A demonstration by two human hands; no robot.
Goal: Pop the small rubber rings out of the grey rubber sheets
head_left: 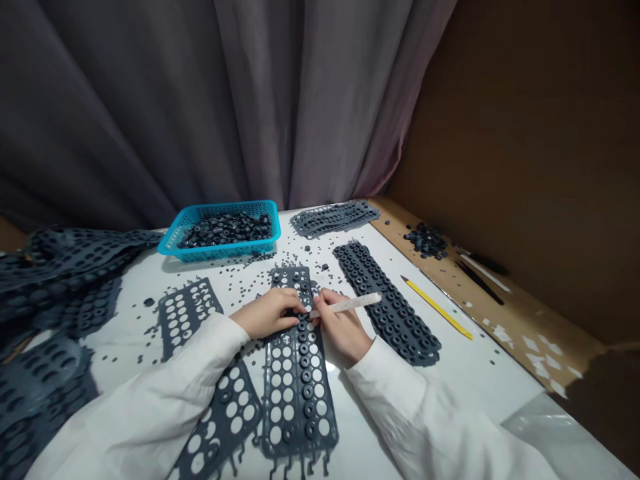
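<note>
A dark grey rubber sheet [299, 400] with rows of round holes lies lengthwise before me. Some holes show the white table; others still hold dark rubber rings, mostly in one column. My left hand [270, 312] rests on its upper part, thumb and fingertips pinched together at that column; what is between them is hidden. From the right, my right hand [343, 327] grips a slim white pen-like stick [356, 302], its narrow end pointing at the same spot by the left fingertips. A second sheet, full of rings [387, 303], lies right of my right hand.
A blue basket [170, 248] of loose dark rings stands at the back left. Punched sheets [187, 310] lie at left, and a stack [335, 219] at the back. To the right are a yellow pencil [440, 309], a ring pile [425, 240] and white scraps [543, 363]. Tiny dark bits dot the table.
</note>
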